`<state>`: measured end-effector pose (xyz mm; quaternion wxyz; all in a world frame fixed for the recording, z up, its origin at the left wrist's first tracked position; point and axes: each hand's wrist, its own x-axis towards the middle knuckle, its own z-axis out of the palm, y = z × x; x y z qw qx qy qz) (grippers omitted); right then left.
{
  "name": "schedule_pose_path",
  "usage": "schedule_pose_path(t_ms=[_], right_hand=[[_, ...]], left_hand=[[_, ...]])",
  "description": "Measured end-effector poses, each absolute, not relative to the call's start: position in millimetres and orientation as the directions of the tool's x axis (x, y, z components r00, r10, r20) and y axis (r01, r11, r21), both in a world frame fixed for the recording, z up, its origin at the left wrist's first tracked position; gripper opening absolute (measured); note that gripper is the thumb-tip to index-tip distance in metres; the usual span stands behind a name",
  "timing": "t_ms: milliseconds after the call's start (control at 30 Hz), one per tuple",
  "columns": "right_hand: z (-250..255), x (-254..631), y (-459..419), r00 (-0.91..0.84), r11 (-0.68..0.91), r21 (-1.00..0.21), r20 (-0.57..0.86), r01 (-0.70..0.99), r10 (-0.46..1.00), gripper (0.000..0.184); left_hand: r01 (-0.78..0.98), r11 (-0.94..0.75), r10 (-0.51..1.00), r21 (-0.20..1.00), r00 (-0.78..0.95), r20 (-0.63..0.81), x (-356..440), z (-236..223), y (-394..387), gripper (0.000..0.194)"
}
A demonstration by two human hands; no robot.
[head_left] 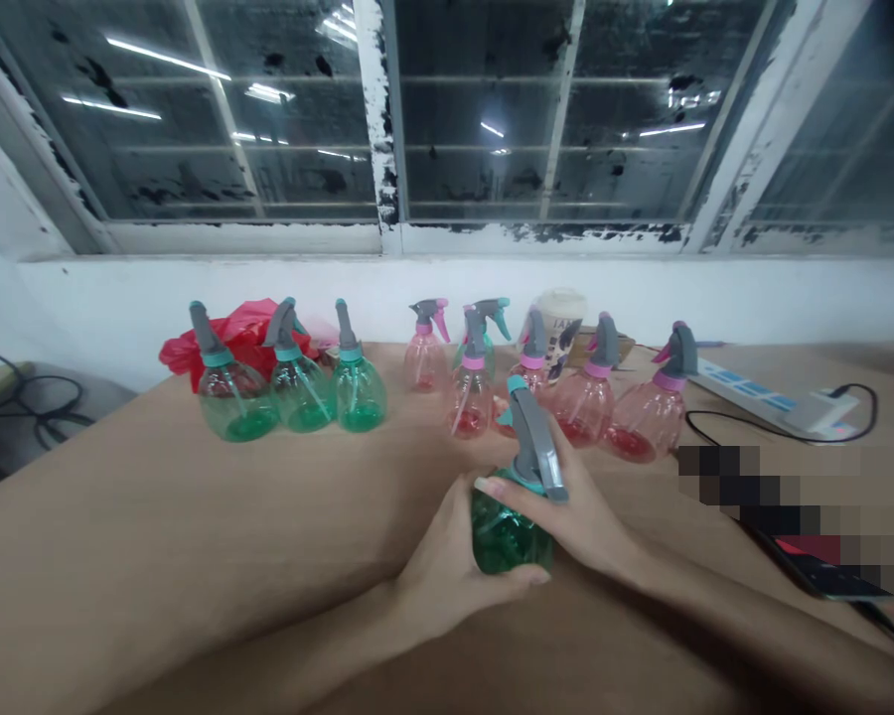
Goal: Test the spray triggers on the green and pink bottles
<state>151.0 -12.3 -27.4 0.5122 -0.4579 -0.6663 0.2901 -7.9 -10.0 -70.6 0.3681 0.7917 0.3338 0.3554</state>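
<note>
A green spray bottle (513, 541) with a grey and teal trigger head is held between both hands over the table front. My left hand (447, 566) wraps its lower left side, thumb along the bottom. My right hand (577, 506) grips the upper body just under the spray head, thumb across the front. Behind it stand several pink spray bottles (468, 402), one partly hidden by the held bottle. To the left, three green spray bottles (359, 392) stand in a row with green liquid in the bottom.
A red plastic bag (249, 333) lies behind the green bottles. A printed cup (562, 328) stands by the wall. On the right are a white power strip (767, 397) with a black cable and a phone (819, 576). The wooden table (194, 556) reaches the wall below the windows.
</note>
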Motion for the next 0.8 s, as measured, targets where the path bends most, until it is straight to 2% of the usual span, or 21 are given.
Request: schedule_pose_path(t_ms=[133, 467, 667, 800], right_hand=[[-28, 148, -15, -0.002, 0.385, -0.880, 0.400, 0.279, 0.916, 0.066], [-26, 146, -12, 0.031, 0.448, -0.819, 0.490, 0.360, 0.871, 0.046], [-16, 145, -15, 0.047, 0.414, -0.843, 0.455, 0.343, 0.889, 0.051], [-13, 142, -18, 0.047, 0.405, -0.845, 0.448, 0.350, 0.893, 0.048]], left_hand=[[0.292, -0.502, 0.799, 0.814, 0.516, 0.308, -6, -69, -11, 0.068], [0.250, -0.508, 0.795, 0.824, 0.505, 0.337, -4, -63, -12, 0.076], [0.267, -0.505, 0.802, 0.821, 0.497, 0.331, -4, -61, -10, 0.079], [0.328, -0.524, 0.805, 0.786, 0.492, 0.331, -4, -63, -11, 0.077]])
